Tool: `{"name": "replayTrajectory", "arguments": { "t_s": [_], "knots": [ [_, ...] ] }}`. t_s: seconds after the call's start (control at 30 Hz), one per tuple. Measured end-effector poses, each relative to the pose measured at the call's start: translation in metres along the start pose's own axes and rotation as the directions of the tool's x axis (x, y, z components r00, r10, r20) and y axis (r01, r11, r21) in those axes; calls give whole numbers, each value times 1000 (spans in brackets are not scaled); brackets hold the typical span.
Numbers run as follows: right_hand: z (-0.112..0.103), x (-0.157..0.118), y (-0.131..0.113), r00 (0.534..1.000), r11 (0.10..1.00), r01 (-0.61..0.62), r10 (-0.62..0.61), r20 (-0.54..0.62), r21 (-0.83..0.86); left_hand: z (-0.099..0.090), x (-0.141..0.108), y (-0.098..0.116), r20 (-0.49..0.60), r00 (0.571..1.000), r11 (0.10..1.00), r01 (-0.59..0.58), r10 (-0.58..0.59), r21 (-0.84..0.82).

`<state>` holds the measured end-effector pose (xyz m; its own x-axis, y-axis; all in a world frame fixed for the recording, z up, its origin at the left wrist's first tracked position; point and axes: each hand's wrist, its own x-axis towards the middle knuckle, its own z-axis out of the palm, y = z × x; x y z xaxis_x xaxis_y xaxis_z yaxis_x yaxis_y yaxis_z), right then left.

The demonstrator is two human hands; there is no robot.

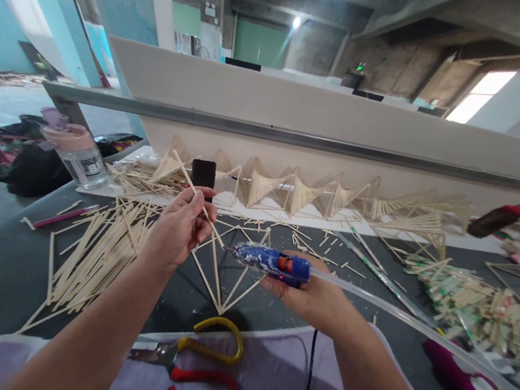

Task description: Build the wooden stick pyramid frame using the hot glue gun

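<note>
Dark grey table top stretches across a large unfinished room, with a pale board standing along its far side. One thin wooden stick is above the middle of the table, slanting, its lower end just beside the nozzle of a blue glue gun; whether they touch, I cannot tell. Left hand is almost closed, pinching this stick between thumb and fingers, with the forearm coming up from the lower left. Right hand is wrapped around the glue gun, pointing it to the left, thumb under the body; the other fingers are mostly hidden. A clear glue rod sticks out from its back. Below both hands lies a frame of joined sticks. Nearer, scissors rest on a lilac cloth. A loose pile of sticks lies to the left, and twisted stick models stand in a row before the board
</note>
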<state>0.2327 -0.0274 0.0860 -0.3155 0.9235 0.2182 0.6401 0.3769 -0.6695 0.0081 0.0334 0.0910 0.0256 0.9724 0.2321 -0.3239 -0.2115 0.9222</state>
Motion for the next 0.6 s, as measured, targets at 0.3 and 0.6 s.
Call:
{"name": "replayTrajectory", "arguments": {
  "t_s": [0.3,0.6],
  "knots": [
    [2,0,6,1000,999,-13,12,15,47,1,-1,2,-19,1000,1000,11,-11,14],
    [-1,1,2,995,986,-88,81,54,141,0,2,-1,-41,999,1000,6,-5,17]
  ]
}}
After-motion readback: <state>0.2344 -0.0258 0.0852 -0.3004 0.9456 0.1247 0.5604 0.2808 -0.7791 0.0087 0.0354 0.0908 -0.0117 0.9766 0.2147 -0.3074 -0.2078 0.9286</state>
